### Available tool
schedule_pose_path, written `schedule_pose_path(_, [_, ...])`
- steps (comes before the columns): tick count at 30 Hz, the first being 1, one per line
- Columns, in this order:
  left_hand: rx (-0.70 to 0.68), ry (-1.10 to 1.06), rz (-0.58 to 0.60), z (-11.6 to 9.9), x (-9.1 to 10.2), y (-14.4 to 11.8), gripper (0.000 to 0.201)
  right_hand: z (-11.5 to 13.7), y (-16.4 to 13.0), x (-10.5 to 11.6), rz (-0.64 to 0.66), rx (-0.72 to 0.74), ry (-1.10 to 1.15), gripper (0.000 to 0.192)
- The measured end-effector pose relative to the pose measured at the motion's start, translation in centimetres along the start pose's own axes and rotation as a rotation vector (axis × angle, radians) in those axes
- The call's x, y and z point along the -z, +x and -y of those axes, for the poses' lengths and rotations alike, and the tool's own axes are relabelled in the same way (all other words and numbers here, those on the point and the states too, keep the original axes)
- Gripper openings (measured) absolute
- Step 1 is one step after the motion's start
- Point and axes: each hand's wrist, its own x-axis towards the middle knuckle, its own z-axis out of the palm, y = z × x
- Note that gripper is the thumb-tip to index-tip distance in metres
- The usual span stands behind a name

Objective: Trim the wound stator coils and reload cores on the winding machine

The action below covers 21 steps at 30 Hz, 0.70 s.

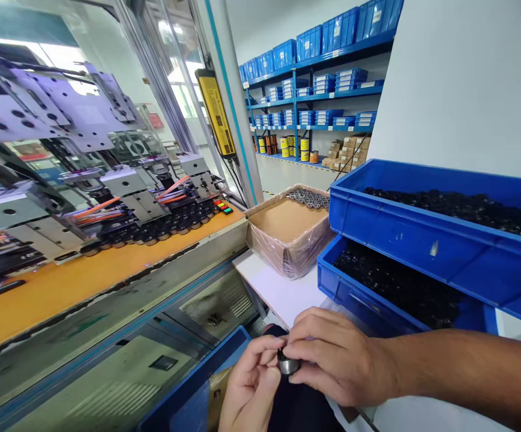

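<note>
Low in the view, my left hand (249,384) and my right hand (337,354) meet around a small dark, shiny round part (287,363). Fingertips of both hands pinch it between them. Most of the part is hidden by my fingers. Just beyond my right hand stands a blue bin (332,282) full of small black parts, with a second blue bin (422,240) of the same parts stacked tilted above it.
A machine with an orange bed (84,270) and a row of metal heads (152,204) fills the left. A wrapped cardboard box (290,240) with metal rings sits on the white table (283,294). Blue shelving (323,90) stands at the back. A blue bin edge (197,384) lies below left.
</note>
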Motion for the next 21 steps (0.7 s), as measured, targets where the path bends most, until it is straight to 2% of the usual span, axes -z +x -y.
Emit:
schedule_pose_path(2, [-0.061,0.106,-0.010,-0.3,0.0,0.1,0.022,-0.1,0.0,0.0,-0.003,0.005,0.002,0.010])
schedule_pose_path(5, [-0.140,0.276,0.065,-0.9,0.4,0.4,0.018,0.1,-0.1,-0.1,0.031,-0.008,-0.007,0.011])
schedule_pose_path(8, [-0.158,0.276,0.108,-0.7,0.7,0.5,0.016,0.4,-0.2,-0.1,0.062,-0.015,-0.008,0.013])
schedule_pose_path(12, [-0.127,0.198,0.038,0.3,0.4,0.2,0.014,0.5,-0.3,-0.1,0.119,-0.048,-0.019,0.015])
schedule_pose_path(14, [-0.140,0.261,-0.004,0.6,0.4,0.3,0.015,0.6,-0.3,0.0,0.150,-0.115,-0.041,0.017])
schedule_pose_path(16, [-0.209,0.445,-0.036,0.4,1.0,1.0,0.014,0.6,-0.1,0.1,0.133,-0.170,-0.117,0.026])
schedule_pose_path(18, [-0.317,0.743,-0.087,-0.8,2.4,2.6,0.012,0.6,0.0,0.4,0.108,-0.182,-0.234,0.036])
schedule_pose_path(21, [-0.420,1.129,-0.216,-4.3,5.9,6.8,0.011,0.5,0.0,0.9,0.127,-0.137,-0.344,0.039])
